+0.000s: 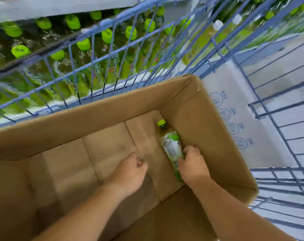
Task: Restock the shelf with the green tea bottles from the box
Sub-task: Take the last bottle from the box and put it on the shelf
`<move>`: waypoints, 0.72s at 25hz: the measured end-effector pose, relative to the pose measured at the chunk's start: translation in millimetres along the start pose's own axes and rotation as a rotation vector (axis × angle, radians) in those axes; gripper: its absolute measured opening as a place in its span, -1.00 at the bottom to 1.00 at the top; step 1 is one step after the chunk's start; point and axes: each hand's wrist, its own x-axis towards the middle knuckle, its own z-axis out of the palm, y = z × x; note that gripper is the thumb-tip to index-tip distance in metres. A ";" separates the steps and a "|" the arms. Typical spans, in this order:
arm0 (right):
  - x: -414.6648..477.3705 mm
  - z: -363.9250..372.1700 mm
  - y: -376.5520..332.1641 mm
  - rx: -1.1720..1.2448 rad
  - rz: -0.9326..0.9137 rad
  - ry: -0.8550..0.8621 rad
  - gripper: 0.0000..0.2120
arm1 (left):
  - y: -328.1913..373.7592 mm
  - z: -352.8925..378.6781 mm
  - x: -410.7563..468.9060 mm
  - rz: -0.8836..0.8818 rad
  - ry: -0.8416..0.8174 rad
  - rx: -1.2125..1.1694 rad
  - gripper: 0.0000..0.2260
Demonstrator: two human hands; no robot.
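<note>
— What is the box (113, 108) made of?
— Brown cardboard, matt, scuffed and creased along the bottom flaps.
— And the bottle (171, 146) in it?
— Clear glossy plastic, a shiny film label, and a smooth green plastic cap (161, 122).
— The cart (111, 20) around them?
— Metal wire, painted blue, smooth.

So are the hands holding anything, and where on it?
The right hand grips the green tea bottle around its lower body; the left hand holds nothing.
</note>
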 end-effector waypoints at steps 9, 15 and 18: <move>10.8 15.9 2.4 0.029 0.097 -0.181 -0.39 | 52.2 42.2 60.1 -0.095 0.079 -0.082 -0.73; 26.9 19.3 1.4 0.255 0.131 -0.428 -0.39 | 54.8 54.6 71.2 -0.183 0.074 -0.196 -0.62; 26.7 10.7 0.6 0.232 0.072 -0.493 -0.35 | 50.7 49.1 63.2 -0.196 0.087 -0.317 -0.65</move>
